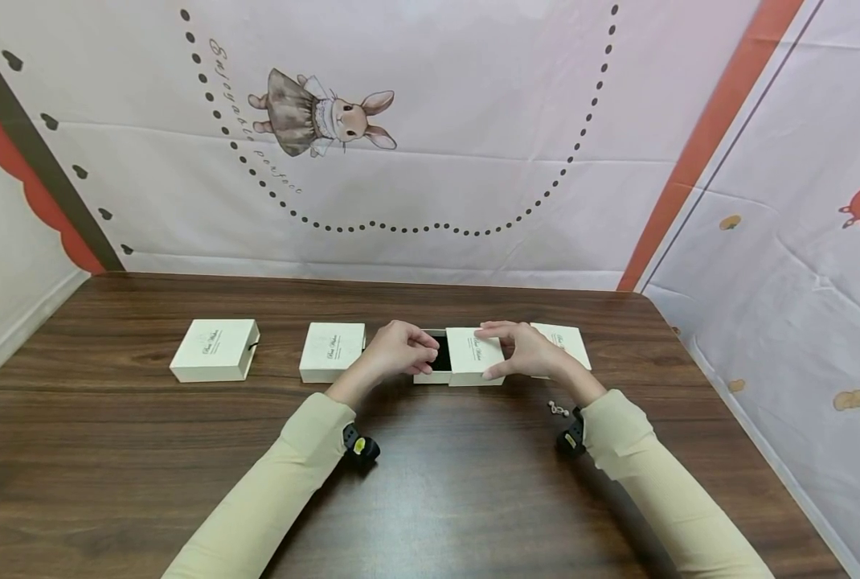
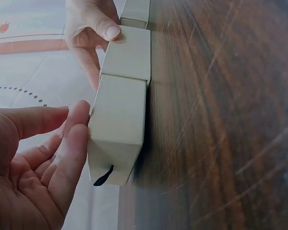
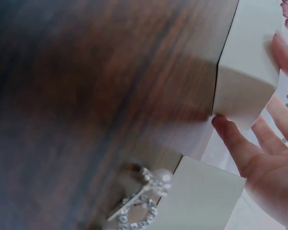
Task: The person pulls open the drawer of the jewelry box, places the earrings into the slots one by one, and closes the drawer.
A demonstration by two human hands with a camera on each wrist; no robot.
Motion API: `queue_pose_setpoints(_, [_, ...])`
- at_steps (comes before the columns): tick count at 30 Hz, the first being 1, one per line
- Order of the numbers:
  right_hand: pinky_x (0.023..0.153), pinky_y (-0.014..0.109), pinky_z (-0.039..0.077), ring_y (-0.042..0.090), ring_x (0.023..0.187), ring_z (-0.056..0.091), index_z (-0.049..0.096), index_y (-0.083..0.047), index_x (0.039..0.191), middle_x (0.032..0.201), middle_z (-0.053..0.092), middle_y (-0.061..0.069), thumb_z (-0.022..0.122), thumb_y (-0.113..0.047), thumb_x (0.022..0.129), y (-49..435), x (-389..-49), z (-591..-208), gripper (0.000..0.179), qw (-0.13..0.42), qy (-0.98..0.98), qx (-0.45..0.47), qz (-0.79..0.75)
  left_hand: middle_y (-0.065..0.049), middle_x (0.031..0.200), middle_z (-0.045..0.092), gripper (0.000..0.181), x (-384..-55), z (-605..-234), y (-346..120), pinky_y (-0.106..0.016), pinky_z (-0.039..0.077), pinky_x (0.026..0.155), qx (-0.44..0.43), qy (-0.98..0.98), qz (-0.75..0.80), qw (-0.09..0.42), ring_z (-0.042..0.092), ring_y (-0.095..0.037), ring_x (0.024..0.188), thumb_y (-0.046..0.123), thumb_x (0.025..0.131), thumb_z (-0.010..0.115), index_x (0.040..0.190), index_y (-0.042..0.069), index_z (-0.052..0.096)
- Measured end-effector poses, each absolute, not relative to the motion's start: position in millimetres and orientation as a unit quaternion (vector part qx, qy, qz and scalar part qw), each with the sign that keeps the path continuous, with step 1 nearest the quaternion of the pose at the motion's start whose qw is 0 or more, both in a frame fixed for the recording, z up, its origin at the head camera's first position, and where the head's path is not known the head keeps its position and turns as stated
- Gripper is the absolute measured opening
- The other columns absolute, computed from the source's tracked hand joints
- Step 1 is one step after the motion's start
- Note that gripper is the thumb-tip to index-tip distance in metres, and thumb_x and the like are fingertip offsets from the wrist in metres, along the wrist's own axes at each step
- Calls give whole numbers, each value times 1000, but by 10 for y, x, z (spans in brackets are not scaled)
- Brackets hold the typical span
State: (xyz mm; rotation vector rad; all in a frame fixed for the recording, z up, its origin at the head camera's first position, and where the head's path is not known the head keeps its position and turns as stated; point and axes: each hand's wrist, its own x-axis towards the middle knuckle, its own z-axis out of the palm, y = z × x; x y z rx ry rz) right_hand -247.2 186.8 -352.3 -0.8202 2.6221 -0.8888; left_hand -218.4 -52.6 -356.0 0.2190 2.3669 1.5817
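A small white jewelry box sits in the middle, its drawer slid partly out to the left, with a black lining showing. My right hand grips the box's outer sleeve, thumb on the near side and fingers at the far side. My left hand hovers at the drawer, fingers loosely bent and fingertips right at its rim; nothing shows between them. The left wrist view shows a black ribbon pull on the drawer's end. A sparkling silver piece of jewelry with pearls lies near my right wrist.
Two white boxes stand to the left: one far left, another beside my left forearm. A further white box is partly behind my right hand. The brown wooden table meets a printed cloth backdrop behind.
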Motion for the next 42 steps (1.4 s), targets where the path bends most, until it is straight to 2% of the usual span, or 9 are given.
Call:
queue_pose_setpoints(7, [97, 44, 38, 32, 124, 42, 49, -2, 131, 141, 37, 18, 79, -20, 70, 1851, -2463, -3524, 70, 128, 902, -278, -306, -8, 74, 69, 12, -2234, -3556, -513, -25, 54, 58, 76, 844, 515, 128, 63, -11, 58, 6, 81, 66, 91, 0, 69])
queue_pose_setpoints(23, [97, 46, 38, 33, 125, 39, 48, -3, 131, 142, 36, 18, 79, -19, 70, 1849, -2460, -3511, 70, 133, 905, -275, -296, -7, 83, 69, 18, -2247, -3565, -675, -24, 52, 64, 109, 855, 500, 78, 61, -8, 67, 7, 78, 69, 95, 0, 69])
queue_pose_setpoints(31, [96, 43, 40, 34, 123, 42, 47, -2, 132, 146, 26, 20, 79, -16, 70, 1885, -2458, -3478, 71, 160, 892, -266, -327, -8, 89, 69, 23, -2241, -3583, -743, -25, 50, 70, 126, 865, 481, 58, 63, -13, 78, 7, 74, 73, 96, 1, 69])
queue_pose_setpoints(34, [94, 40, 41, 36, 122, 43, 44, 1, 133, 146, 22, 23, 80, -11, 69, 1912, -2454, -3462, 74, 174, 885, -248, -352, -9, 91, 68, 27, -2233, -3582, -760, -27, 50, 72, 123, 865, 482, 66, 64, -15, 81, 6, 73, 74, 99, 1, 68])
queue_pose_setpoints(42, [94, 40, 42, 35, 121, 44, 27, 6, 140, 142, 31, 23, 78, -11, 71, 1946, -2437, -3440, 88, 195, 882, -224, -366, -7, 92, 67, 36, -2229, -3576, -784, -29, 49, 79, 102, 878, 463, 69, 65, -15, 81, 3, 70, 76, 104, 0, 65])
